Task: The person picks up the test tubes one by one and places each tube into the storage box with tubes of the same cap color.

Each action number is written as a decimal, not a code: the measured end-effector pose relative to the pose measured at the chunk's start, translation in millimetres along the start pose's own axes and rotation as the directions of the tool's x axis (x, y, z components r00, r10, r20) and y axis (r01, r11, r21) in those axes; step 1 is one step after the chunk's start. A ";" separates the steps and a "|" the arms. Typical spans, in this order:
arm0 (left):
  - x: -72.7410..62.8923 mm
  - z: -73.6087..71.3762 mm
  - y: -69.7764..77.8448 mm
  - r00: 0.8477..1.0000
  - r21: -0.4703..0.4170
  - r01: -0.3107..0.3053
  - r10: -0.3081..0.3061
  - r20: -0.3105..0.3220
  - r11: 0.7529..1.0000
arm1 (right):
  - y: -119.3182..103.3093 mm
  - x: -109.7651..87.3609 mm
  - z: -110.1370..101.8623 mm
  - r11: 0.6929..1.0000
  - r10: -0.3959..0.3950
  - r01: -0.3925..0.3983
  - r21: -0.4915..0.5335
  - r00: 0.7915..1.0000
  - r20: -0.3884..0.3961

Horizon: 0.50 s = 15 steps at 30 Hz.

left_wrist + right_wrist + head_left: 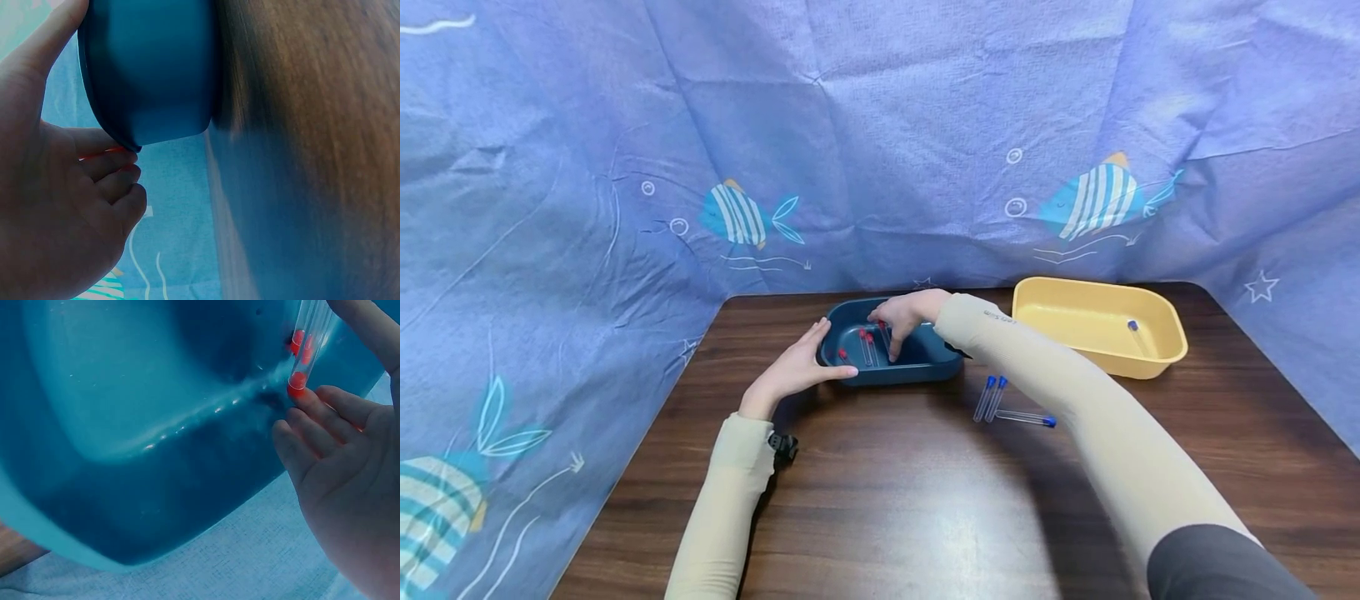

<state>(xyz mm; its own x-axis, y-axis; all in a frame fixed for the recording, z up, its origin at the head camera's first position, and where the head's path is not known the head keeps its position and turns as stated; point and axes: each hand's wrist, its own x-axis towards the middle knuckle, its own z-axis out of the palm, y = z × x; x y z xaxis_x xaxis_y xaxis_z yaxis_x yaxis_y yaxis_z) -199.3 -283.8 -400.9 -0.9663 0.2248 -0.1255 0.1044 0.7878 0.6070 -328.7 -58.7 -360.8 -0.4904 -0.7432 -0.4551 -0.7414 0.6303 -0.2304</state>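
By the right hand (902, 315), one red-capped tube (886, 335) is pinched between thumb and fingers, inside the dark blue basin (902, 376), beside other red-capped tubes (871, 350). By the left hand (796, 367), the basin's end is gripped.

There are four red-capped tubes (871, 340), four blue-capped tubes (996, 400), one blue bin (902, 376), one yellow bin (1093, 361).

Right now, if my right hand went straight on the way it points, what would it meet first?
Past the slim red-capped clear tube at your right hand, probably the floor of the dark blue rounded plastic basin. Depth is unclear, so the neighbouring red-capped tubes might come first.
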 end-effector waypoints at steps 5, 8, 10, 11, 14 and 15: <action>-1.2 -0.6 1.5 1.000 0.000 0.002 -0.002 -0.004 1.000 | -3.5 6.2 0.7 0.999 -0.019 0.020 -0.040 1.000 0.023; -1.4 0.3 1.6 1.000 0.006 0.001 -0.001 0.001 1.000 | -4.9 9.9 3.0 0.998 -0.028 0.031 -0.056 0.999 0.044; -1.0 0.9 1.4 1.000 0.011 0.003 -0.003 0.004 1.000 | -5.7 11.7 3.8 0.997 -0.029 0.032 -0.067 0.998 0.047; -0.8 1.0 1.2 1.000 0.013 0.005 -0.005 0.002 1.000 | -6.2 12.4 4.0 0.997 -0.028 0.031 -0.072 0.999 0.043; -0.6 0.3 1.2 1.000 0.012 -0.002 0.002 -0.006 1.000 | -7.8 14.6 3.6 0.996 -0.024 0.026 -0.084 0.999 0.024; -0.7 -0.1 1.2 1.000 0.010 -0.005 0.005 -0.009 1.000 | -8.6 15.2 3.2 0.996 -0.022 0.024 -0.088 1.000 0.018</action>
<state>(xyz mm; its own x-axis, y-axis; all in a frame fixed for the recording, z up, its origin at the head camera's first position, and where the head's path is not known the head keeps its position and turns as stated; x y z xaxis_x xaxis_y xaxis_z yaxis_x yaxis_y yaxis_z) -198.5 -283.1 -400.0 -0.9679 0.2236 -0.1148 0.1120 0.7926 0.5994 -328.3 -74.7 -368.5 -0.4651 -0.7529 -0.4657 -0.7905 0.5900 -0.1644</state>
